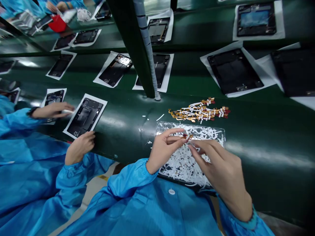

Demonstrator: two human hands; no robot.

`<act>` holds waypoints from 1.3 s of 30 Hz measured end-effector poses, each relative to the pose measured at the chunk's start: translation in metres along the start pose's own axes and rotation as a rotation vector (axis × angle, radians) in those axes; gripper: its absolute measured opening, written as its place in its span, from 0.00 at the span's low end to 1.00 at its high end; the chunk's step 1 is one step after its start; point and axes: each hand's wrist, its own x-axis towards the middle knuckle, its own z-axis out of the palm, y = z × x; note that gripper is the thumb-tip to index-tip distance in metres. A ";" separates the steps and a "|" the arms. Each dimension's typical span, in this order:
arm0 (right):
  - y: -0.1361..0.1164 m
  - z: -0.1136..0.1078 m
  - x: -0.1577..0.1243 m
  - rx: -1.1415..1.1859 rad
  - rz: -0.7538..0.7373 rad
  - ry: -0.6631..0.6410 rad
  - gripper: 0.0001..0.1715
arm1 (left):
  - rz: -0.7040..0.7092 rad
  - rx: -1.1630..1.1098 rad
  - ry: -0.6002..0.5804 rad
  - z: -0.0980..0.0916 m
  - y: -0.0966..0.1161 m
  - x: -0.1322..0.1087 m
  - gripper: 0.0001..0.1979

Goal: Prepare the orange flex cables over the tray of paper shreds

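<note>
Over a clear plastic tray (pixel 222 134) heaped with white paper strips (pixel 184 167), my two hands meet. My left hand (pixel 166 147) pinches a small orange-brown flex cable (pixel 187 135) with a white piece on it, between thumb and fingers. Close against it, the thumb and fingertips of my right hand (pixel 219 167) are pinched together; what they hold, if anything, is too small to make out. Just beyond the tray lies a pile of similar flex cables (pixel 199 111), orange with white strips and dark red ends.
Black device housings (pixel 235 70) on white sheets lie across the green bench (pixel 270 137) and the level behind. A green post (pixel 137 49) with a wrapped cable rises ahead. At left, a co-worker's hands (pixel 80 147) are beside another housing (pixel 85 116). Loose white scraps lie left of the tray.
</note>
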 end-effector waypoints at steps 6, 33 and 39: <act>0.001 0.013 0.002 -0.195 -0.154 0.025 0.17 | 0.074 0.206 0.027 -0.001 0.008 -0.006 0.23; 0.109 0.017 0.065 -0.168 0.166 -0.333 0.18 | 0.204 0.636 0.876 -0.265 0.002 0.001 0.18; 0.146 0.056 0.086 -0.179 0.243 -0.375 0.21 | 0.474 1.016 1.012 -0.249 -0.005 -0.013 0.19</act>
